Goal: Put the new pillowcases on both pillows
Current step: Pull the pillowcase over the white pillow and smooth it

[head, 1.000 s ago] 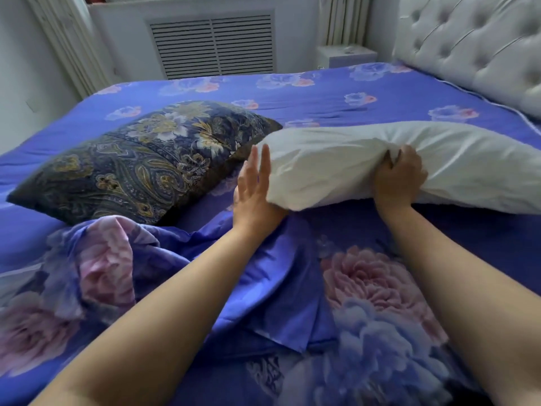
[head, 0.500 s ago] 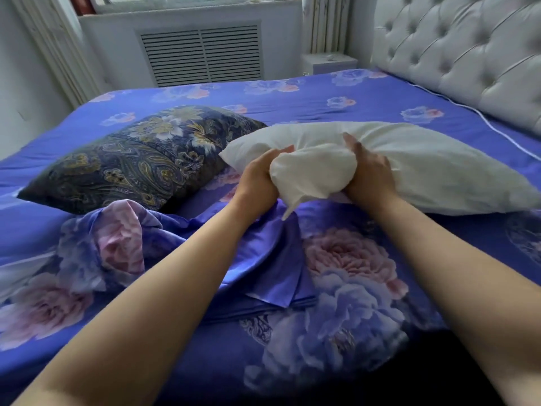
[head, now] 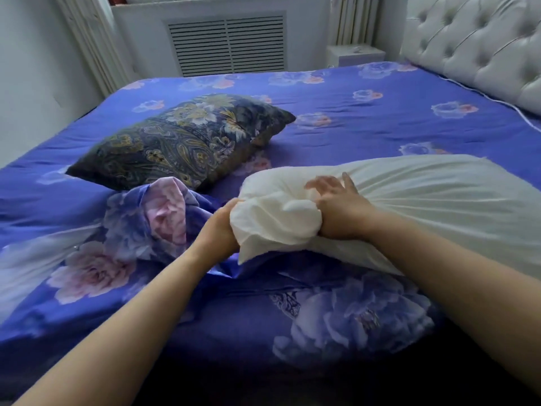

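Your white pillow (head: pixel 424 206) lies bare on the bed (head: pixel 366 127), stretching off to the right, its near-left end bunched up between your hands. Under that end and spreading toward you lies a blue pillowcase (head: pixel 336 315) printed with large pale flowers. A second pillowcase (head: pixel 152 224) of the same print sits crumpled just to the left, touching the first and lying against the near edge of the dark pillow (head: pixel 181 142). That dark pillow, in a navy and gold paisley cover, rests on the bed's left half, well apart from the white one.

The bed wears a blue sheet scattered with small flowers. A tufted pale headboard (head: pixel 483 45) runs along the right. Beyond the far edge stands a white panel with a slatted vent (head: pixel 228 43), a small white nightstand (head: pixel 355 54) to its right, and curtains (head: pixel 87 45) on the left.

Your left hand (head: pixel 219 227) grips the bunched end of the white pillow from the left, fingers curled into the fabric and mostly hidden behind it. Your right hand (head: pixel 336 206) presses into the same bunch from the right, its heel buried in the fabric and its fingers spread loosely over the top; they are blurred, so you cannot tell how firmly they hold.

No brand, label or writing can be read.
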`<action>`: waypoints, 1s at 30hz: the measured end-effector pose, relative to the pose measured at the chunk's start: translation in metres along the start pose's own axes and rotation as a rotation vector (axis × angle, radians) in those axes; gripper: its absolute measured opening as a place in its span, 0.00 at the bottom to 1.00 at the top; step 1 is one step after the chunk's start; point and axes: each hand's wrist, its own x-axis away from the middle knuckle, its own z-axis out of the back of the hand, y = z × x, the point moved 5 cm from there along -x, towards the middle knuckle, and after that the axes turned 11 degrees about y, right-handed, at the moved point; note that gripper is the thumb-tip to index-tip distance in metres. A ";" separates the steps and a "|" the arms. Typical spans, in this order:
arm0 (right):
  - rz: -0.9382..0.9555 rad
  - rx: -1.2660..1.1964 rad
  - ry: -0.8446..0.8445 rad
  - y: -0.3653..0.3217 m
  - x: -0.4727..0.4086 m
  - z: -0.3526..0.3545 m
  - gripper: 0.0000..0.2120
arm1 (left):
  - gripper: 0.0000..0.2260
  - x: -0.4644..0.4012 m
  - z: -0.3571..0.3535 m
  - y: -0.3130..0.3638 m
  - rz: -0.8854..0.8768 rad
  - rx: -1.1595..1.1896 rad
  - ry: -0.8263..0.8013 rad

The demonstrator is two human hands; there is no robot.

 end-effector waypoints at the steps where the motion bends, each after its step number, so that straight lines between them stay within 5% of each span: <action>1: 0.003 -0.041 -0.021 -0.002 -0.004 -0.002 0.25 | 0.08 0.007 0.003 0.001 -0.115 -0.029 0.108; 5: -0.002 -0.137 -0.162 0.004 -0.015 -0.003 0.26 | 0.30 0.045 0.007 0.024 -0.560 -0.125 0.436; 7: 0.019 -0.116 -0.164 0.003 -0.021 0.000 0.24 | 0.26 0.069 -0.011 0.047 -0.936 -0.277 0.451; 9: 0.006 -0.204 -0.145 0.002 -0.025 0.000 0.21 | 0.23 0.071 -0.033 0.054 -1.068 -0.450 0.319; 13: -0.069 -0.487 -0.209 0.007 -0.027 -0.011 0.17 | 0.49 0.009 -0.054 0.038 -0.767 -0.714 0.044; 17: -0.130 -0.513 -0.347 0.016 -0.032 -0.027 0.16 | 0.60 -0.048 -0.069 0.011 -0.399 -0.746 -0.378; 23: -0.063 -0.566 -0.295 0.000 -0.057 -0.034 0.30 | 0.51 -0.074 -0.090 -0.015 -0.132 -0.437 -0.493; 28: -0.081 -0.054 -0.192 -0.006 -0.081 -0.042 0.50 | 0.31 -0.070 -0.095 -0.044 0.095 -0.239 -0.666; 30: -0.113 -0.060 -0.262 -0.001 -0.094 -0.045 0.58 | 0.25 -0.074 -0.098 -0.054 0.188 -0.234 -0.676</action>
